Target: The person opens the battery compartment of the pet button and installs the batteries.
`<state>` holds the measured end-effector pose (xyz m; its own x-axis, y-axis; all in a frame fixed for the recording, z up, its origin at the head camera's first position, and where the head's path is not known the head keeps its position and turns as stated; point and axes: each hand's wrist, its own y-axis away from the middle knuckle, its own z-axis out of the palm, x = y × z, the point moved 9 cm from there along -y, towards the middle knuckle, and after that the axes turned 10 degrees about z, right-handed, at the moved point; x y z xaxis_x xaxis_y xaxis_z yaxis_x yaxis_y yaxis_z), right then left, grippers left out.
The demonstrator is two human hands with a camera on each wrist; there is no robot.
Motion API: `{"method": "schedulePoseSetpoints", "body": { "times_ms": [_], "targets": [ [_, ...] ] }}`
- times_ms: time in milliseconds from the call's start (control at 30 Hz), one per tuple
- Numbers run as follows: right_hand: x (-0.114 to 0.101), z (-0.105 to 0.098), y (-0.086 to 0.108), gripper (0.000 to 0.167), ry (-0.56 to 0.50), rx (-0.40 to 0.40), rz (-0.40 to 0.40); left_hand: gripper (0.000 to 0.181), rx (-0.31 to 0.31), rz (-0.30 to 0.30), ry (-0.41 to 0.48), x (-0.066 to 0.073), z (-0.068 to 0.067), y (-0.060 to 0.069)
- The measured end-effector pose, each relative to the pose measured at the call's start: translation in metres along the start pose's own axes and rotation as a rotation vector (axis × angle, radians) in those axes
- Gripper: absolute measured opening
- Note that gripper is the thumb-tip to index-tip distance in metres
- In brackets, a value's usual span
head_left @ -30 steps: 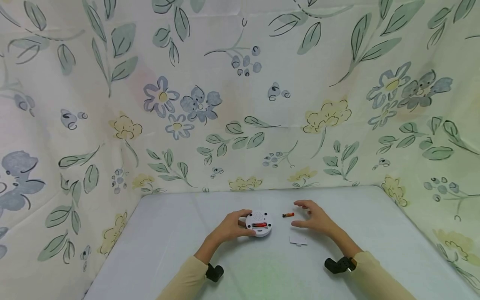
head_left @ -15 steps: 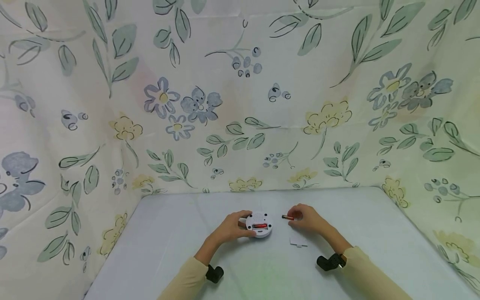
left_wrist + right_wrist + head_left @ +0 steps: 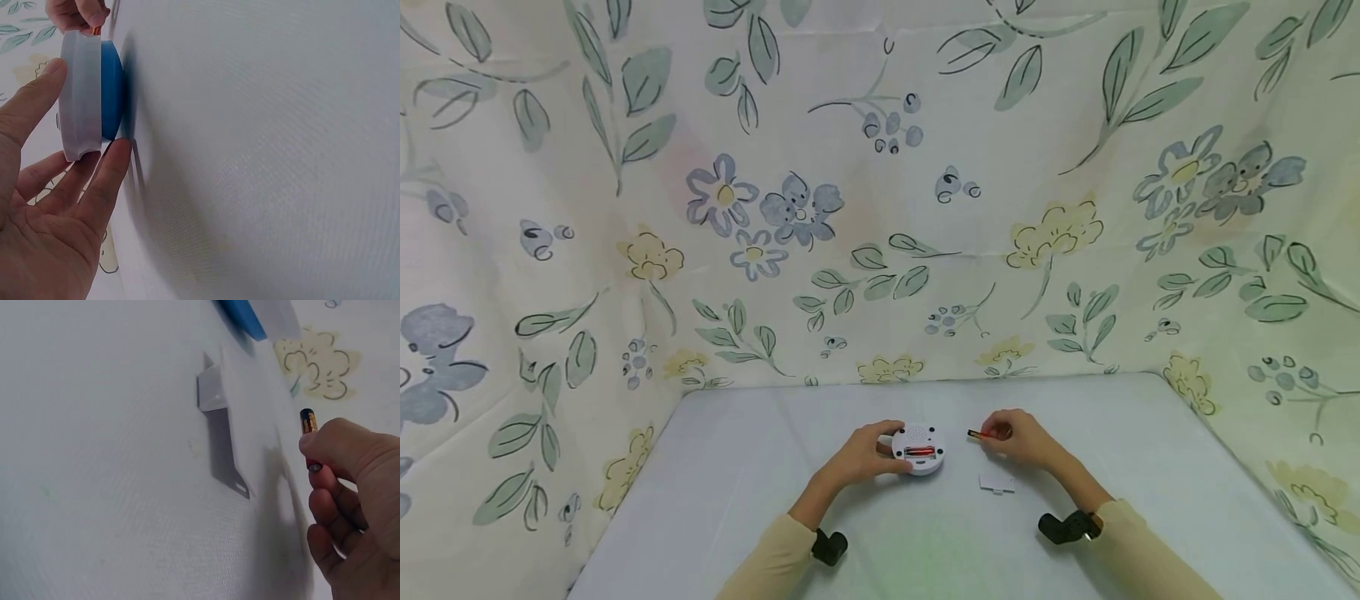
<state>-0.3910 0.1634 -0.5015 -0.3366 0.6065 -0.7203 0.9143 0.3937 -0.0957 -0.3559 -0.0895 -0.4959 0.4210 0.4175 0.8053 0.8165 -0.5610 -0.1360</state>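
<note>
Gripping the device [image 3: 917,435] with the left hand [image 3: 857,457]: thumb on the near edge, fingers round the far side, spread about as wide as its white body. Blue base [image 3: 111,90] faces down, perforated face up. Bay [image 3: 921,458] is uncovered, just right of those fingertips, with a red cell [image 3: 921,451] showing inside. Right hand [image 3: 1022,437] has a loose cell [image 3: 976,434] in a narrow pinch, thumb against fingertips. Its dark end pokes out past the fingertips toward the device, near but apart from it. Can't tell if the loose cell touches the table [image 3: 910,537]. Cover [image 3: 996,482] lies on the table on the near side of the right fingers, tab toward the person. Floral cloth [image 3: 850,200] hangs beyond both hands' fingers.
</note>
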Motion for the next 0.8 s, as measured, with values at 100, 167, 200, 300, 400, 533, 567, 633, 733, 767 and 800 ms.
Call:
{"method": "schedulePoseSetpoints", "body": {
  "times_ms": [100, 167, 200, 300, 400, 533, 567, 633, 733, 767, 800],
  "targets": [
    [-0.003, -0.003, 0.002, 0.006, -0.044, 0.014, -0.027, 0.073, 0.002, 0.002, 0.001, 0.001, 0.0, 0.0],
    [-0.004, -0.003, 0.002, 0.006, -0.071, 0.013, -0.033, 0.074, 0.001, 0.003, 0.002, 0.001, 0.0, 0.0],
    [-0.004, -0.003, 0.002, 0.006, -0.088, 0.009, -0.033, 0.073, 0.001, 0.003, 0.001, 0.001, 0.0, 0.0],
    [-0.003, -0.002, 0.002, 0.007, -0.126, -0.001, -0.027, 0.073, 0.001, 0.005, 0.001, 0.002, 0.0, 0.0],
    [-0.002, -0.002, 0.001, 0.007, -0.16, -0.005, -0.025, 0.073, 0.004, 0.005, 0.006, 0.002, 0.0, 0.0],
    [-0.003, -0.001, 0.002, 0.008, -0.193, -0.002, -0.023, 0.073, 0.006, 0.0, 0.008, 0.002, 0.0, 0.001],
    [-0.004, -0.001, 0.002, 0.009, -0.201, 0.0, -0.026, 0.073, 0.007, -0.003, 0.008, 0.003, 0.0, 0.001],
    [-0.007, 0.0, 0.002, 0.009, -0.213, 0.005, -0.032, 0.073, 0.007, -0.007, 0.007, 0.003, 0.0, 0.002],
    [-0.01, 0.002, 0.002, 0.011, -0.253, -0.001, -0.035, 0.073, 0.006, -0.01, 0.004, 0.003, 0.0, 0.002],
    [-0.011, 0.004, 0.001, 0.011, -0.268, -0.007, -0.032, 0.073, 0.006, -0.011, 0.002, 0.003, 0.0, 0.001],
    [-0.012, 0.005, 0.001, 0.011, -0.285, -0.015, -0.029, 0.073, 0.006, -0.011, 0.0, 0.003, 0.0, 0.001]
  ]
}}
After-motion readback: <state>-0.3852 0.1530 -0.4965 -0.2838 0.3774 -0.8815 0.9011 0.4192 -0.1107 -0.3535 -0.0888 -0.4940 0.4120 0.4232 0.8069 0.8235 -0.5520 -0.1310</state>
